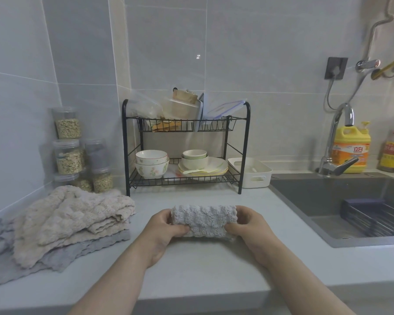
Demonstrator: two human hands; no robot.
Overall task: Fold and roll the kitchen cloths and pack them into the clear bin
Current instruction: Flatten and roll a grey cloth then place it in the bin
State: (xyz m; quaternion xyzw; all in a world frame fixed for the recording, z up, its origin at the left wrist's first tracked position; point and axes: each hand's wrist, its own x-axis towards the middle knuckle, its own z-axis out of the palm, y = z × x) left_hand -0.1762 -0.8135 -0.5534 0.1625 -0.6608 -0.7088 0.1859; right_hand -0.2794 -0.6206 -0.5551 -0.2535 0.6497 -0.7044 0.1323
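Rolled grey cloth (202, 220) sat on the bench (191, 264), directly in front of the dish rack (187, 151). Left hand (166, 228) gripped its left end, right hand (248, 228) gripped its right end. Loose cloth pile (73, 219) lay front-left of the rack.

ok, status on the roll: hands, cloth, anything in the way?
Left hand and right hand each grip one end of the rolled grey cloth. Pile of unrolled cloths sits to the left. Nothing in the way nearby.
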